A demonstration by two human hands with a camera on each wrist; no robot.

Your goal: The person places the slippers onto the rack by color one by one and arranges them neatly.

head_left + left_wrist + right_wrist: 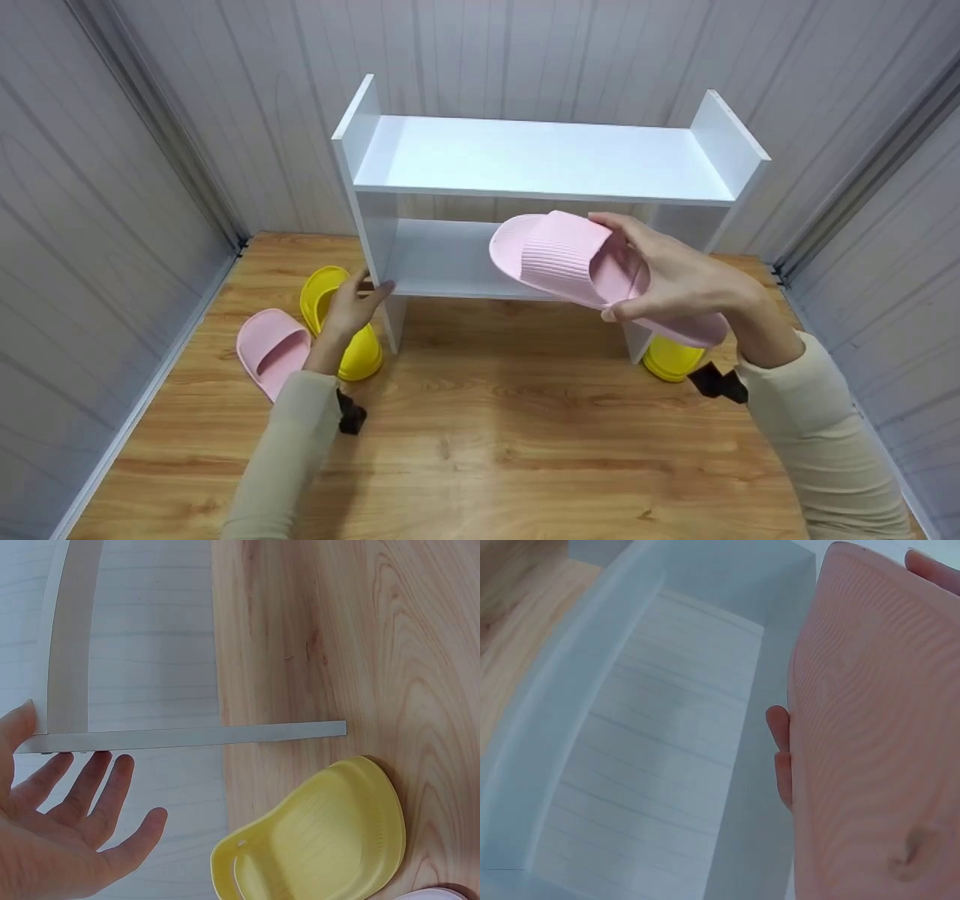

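Note:
In the head view my right hand [686, 277] grips a pink slide slipper [566, 255] by its edges, thumb on the near side. It hangs tilted in front of the lower board of a white two-tier shelf [540, 159]. The right wrist view shows the slipper's ridged sole [877, 727], with fingertips [778, 727] past its edge. My left hand [351, 306] holds the shelf's left side panel [187, 736]. In the left wrist view its thumb lies on one face and several fingers touch the other. The little finger stands apart from the panel.
A yellow slipper [361, 356] lies on the wood floor [480, 450] beside the shelf's left leg, with another pink slipper [274, 337] left of it. More yellow footwear [673, 358] sits by the right leg, partly hidden. Panelled walls [480, 60] stand behind and at both sides.

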